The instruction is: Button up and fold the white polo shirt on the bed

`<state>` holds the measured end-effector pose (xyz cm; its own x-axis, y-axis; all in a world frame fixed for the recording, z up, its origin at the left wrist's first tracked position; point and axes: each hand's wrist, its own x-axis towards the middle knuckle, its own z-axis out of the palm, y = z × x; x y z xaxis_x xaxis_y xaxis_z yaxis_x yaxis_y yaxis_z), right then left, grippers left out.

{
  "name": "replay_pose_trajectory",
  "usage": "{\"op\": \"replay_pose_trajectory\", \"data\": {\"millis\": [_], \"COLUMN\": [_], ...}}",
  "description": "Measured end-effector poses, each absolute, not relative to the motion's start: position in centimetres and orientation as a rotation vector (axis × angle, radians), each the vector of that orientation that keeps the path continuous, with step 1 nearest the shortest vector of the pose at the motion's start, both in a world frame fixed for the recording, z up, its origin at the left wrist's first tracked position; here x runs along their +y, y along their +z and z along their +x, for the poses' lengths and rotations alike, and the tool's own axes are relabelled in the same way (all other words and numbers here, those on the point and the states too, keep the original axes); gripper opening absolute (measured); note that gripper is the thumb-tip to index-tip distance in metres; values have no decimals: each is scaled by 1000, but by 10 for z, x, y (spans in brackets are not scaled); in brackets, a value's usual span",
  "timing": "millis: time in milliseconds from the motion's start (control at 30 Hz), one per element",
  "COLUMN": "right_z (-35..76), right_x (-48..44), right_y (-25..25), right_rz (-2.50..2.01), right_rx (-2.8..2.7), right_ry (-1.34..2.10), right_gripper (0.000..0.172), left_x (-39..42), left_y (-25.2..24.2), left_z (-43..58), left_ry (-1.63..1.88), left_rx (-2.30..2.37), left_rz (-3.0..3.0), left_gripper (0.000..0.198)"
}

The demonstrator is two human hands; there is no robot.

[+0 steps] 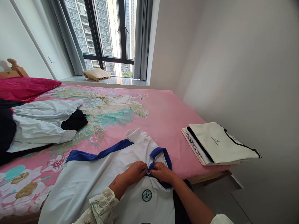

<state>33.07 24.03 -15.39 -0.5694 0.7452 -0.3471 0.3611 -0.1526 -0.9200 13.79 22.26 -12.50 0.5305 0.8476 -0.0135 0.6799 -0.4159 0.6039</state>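
A white polo shirt [102, 183] with blue collar and blue trim lies spread over the near edge of the bed. Its round dark badge [147, 195] faces up, just below the collar opening. My left hand [137, 172] pinches the placket from the left side, fingers closed on the cloth. From the right, my right hand [162, 172] grips the other side of the placket, close under the blue collar [167, 158]. Both sets of fingertips almost meet around a small, pale button [148, 173].
Folded cream garments [212, 146] are stacked at the bed's right edge. White and black clothes [44, 124] lie loosely at the left, near a red pillow [30, 87]. A folded beige cloth [96, 74] rests on the windowsill. Pink bedding [161, 109] covers the bed.
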Motion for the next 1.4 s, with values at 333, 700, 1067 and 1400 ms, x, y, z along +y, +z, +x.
{"op": "replay_pose_trajectory", "data": {"millis": [333, 700, 1067, 1400], "right_z": [326, 323, 341, 361], "right_x": [238, 231, 264, 258], "right_y": [-153, -148, -132, -140], "right_rz": [-1368, -1465, -1643, -1404], "right_rx": [-1715, -1489, -1712, -1691], "right_ry": [1714, 1457, 1197, 1532], "right_gripper": [12, 39, 25, 10], "left_x": [226, 202, 190, 196], "left_y": [-121, -130, -109, -91], "left_z": [131, 148, 183, 201], "left_ry": [389, 586, 423, -34], "left_rx": [1233, 1525, 1477, 1462], "left_rz": [2035, 2067, 2498, 2449], "left_gripper": [17, 21, 9, 14]}}
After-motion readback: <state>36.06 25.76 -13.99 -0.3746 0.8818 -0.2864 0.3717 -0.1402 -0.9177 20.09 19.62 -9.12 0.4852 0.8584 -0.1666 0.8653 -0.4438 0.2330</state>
